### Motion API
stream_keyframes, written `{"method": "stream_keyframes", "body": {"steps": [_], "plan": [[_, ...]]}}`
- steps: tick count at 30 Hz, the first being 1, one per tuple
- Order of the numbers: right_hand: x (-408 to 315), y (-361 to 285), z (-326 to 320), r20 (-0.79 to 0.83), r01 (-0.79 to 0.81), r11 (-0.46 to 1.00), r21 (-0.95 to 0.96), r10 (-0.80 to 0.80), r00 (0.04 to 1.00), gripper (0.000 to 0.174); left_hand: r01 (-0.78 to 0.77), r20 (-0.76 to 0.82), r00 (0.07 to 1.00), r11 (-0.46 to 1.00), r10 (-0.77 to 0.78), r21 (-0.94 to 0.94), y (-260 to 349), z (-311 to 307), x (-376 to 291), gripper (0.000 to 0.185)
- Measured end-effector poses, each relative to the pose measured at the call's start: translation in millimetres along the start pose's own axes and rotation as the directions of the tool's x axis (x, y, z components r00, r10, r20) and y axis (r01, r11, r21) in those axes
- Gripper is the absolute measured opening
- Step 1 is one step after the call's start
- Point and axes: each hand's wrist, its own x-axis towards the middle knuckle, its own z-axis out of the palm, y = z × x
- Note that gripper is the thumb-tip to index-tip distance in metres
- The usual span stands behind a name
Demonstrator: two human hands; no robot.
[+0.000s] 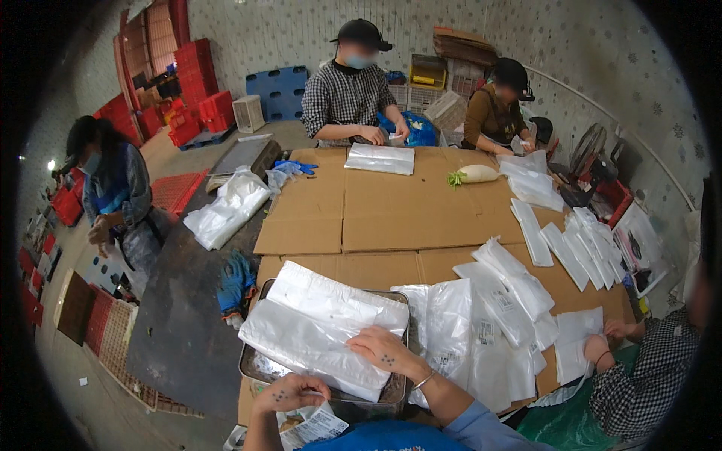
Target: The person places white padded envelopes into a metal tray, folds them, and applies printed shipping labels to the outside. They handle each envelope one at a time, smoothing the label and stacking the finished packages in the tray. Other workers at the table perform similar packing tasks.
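Note:
My left hand [293, 392] pinches a strip of printed labels [318, 425] at the near edge of a metal tray. The strip hangs down in front of me and bears writing and codes. My right hand [381, 352] lies palm down on a stack of white plastic bags [321, 332], fingers spread on the top layer. This stack rests across the metal tray [248, 369] and covers most of it. Right of the tray, clear plastic bags with labels [445, 332] overlap one another on the cardboard.
Cardboard sheets [412, 214] cover the table. Blue gloves [236, 284] and a crumpled plastic bundle [228, 208] lie left. A white radish [476, 173] sits toward the far side. Co-workers [350, 90] stand around; a person's hands [598, 346] hold a bag at right.

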Motion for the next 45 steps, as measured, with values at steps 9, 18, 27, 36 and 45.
{"method": "stream_keyframes", "body": {"steps": [9, 18, 27, 36, 45], "plan": [[0, 0, 1, -0.035, 0.018, 1.0, -0.007, -0.018, 0.999, 0.019, 0.054, 0.013, 0.998, 0.998, -0.054, 0.023, 2, 0, -2, 0.014], [0, 4, 4, -0.048, 0.041, 0.999, 0.006, -0.04, 0.998, 0.019, 0.02, 0.006, 1.0, 0.999, -0.02, -0.033, -3, 1, -4, 0.015], [-1, 4, 4, -0.063, 0.04, 0.999, -0.001, -0.04, 0.997, 0.02, 0.022, -0.015, 1.0, 0.999, -0.023, -0.047, -7, 3, -8, 0.015], [0, 3, 2, -0.048, 0.024, 1.0, 0.004, -0.024, 0.999, 0.021, -0.017, -0.021, 1.0, 1.0, 0.017, 0.026, -2, 2, -11, 0.014], [0, 2, 2, -0.04, 0.016, 1.0, 0.003, -0.016, 0.999, 0.021, -0.005, -0.034, 0.999, 0.999, 0.003, -0.046, -6, 4, -13, 0.014]]}}
